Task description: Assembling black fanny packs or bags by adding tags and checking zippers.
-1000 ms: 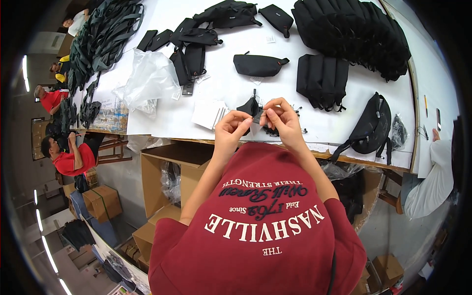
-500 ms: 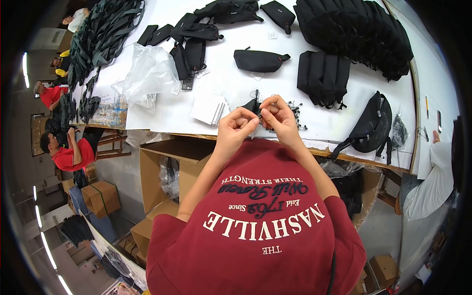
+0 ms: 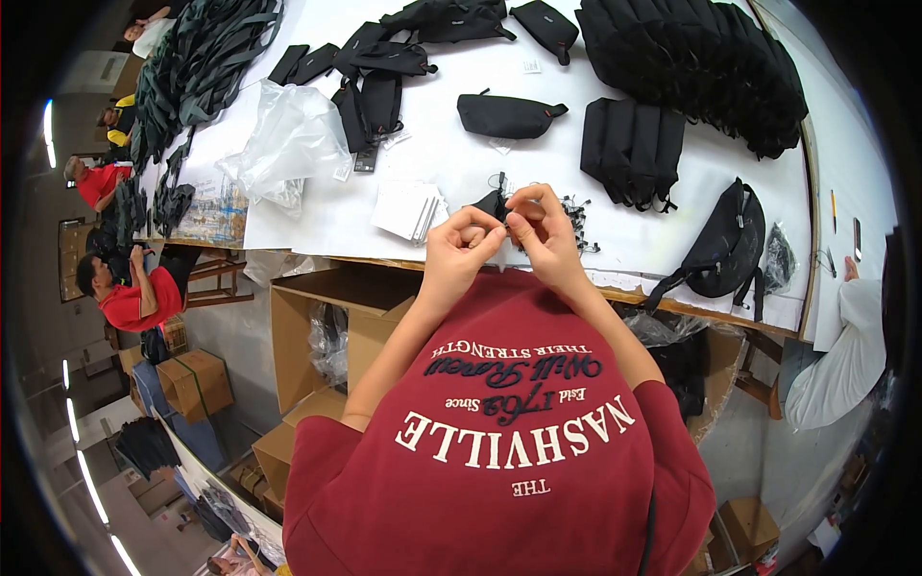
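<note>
My left hand (image 3: 455, 252) and my right hand (image 3: 549, 240) meet fingertip to fingertip over the table's near edge, both closed in a pinch. What they pinch is tiny and mostly covered by the fingers; a pale sliver shows below the fingertips. Just beyond my fingers lies a small black piece (image 3: 493, 203) with thin black cords. More small black cord pieces (image 3: 580, 227) are scattered to the right of my right hand. Left of my left hand rests a fanned stack of white cards (image 3: 407, 210).
A black pouch (image 3: 509, 115) lies beyond my hands. Folded black bags (image 3: 631, 149) and a long black row (image 3: 691, 67) stand right, near a black waist bag (image 3: 728, 245). Clear plastic bags (image 3: 293, 134) lie left. An open carton (image 3: 298, 331) stands below the edge. Co-workers are far left.
My fingertips have drawn slightly closer together around the tiny thing, with both hands in nearly the same place. A person comes into view at the lower left.
</note>
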`<action>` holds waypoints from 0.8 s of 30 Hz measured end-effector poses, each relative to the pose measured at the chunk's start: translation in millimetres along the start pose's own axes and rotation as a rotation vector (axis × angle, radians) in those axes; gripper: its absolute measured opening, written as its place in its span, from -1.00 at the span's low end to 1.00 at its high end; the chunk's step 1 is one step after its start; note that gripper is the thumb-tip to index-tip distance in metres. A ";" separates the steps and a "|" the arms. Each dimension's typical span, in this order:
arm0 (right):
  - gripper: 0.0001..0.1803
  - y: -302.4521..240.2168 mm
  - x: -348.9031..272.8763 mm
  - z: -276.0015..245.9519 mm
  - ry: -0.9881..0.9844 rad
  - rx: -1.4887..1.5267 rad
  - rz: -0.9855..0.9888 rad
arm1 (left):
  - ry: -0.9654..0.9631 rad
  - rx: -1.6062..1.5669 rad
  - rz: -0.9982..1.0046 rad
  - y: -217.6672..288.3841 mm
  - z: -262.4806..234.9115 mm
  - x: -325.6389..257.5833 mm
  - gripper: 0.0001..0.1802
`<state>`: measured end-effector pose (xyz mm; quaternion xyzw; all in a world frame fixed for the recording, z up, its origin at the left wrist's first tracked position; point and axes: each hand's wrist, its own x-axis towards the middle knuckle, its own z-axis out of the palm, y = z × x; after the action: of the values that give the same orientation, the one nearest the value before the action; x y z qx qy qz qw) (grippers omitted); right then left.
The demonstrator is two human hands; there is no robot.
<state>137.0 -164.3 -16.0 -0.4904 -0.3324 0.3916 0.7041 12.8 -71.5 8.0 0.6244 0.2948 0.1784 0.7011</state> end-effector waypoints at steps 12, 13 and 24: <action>-0.90 -21.8 10.9 9.7 -0.084 -0.286 -0.110 | 0.006 0.218 0.054 29.6 -9.2 -8.7 -0.92; -0.90 -30.4 14.9 15.0 -0.110 -0.230 -0.091 | 0.019 0.225 0.074 34.6 -13.1 -7.9 -0.92; -0.86 -92.6 34.1 34.7 -0.345 0.126 -0.059 | -0.252 0.357 -0.173 7.3 -43.0 -8.6 -0.71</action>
<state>144.3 -139.2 85.3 -0.3610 -0.4373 0.4690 0.6771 -20.3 -42.6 14.8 0.7281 0.2841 -0.0169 0.6236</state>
